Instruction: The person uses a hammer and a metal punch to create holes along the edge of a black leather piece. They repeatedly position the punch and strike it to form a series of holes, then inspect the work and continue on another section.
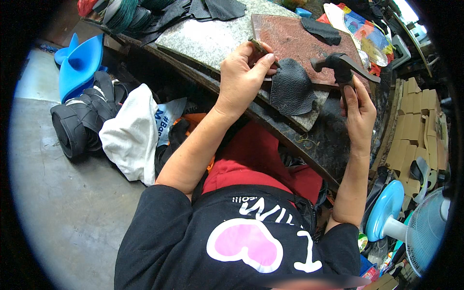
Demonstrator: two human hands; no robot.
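My left hand (pixel 244 72) is closed round a thin metal punch (pixel 257 45), which slants down to the right. Its lower end is beside the upper left edge of a black grained leather piece (pixel 291 89); I cannot tell whether it touches. That leather lies partly on a reddish stone slab (pixel 282 36) and hangs over its near edge. At the right, my right hand (pixel 358 108) grips the handle of a claw hammer (pixel 344 67), its head raised near the slab's right side. A smaller black leather piece (pixel 321 31) lies at the slab's far edge.
A speckled grey stone slab (pixel 203 41) carries more black leather (pixel 217 8). Left of the bench are a blue plastic chair (pixel 79 63), dark rolled material (pixel 72 125) and a white cloth (pixel 129 133). Cardboard (pixel 411 125) and a fan (pixel 427 232) stand at the right.
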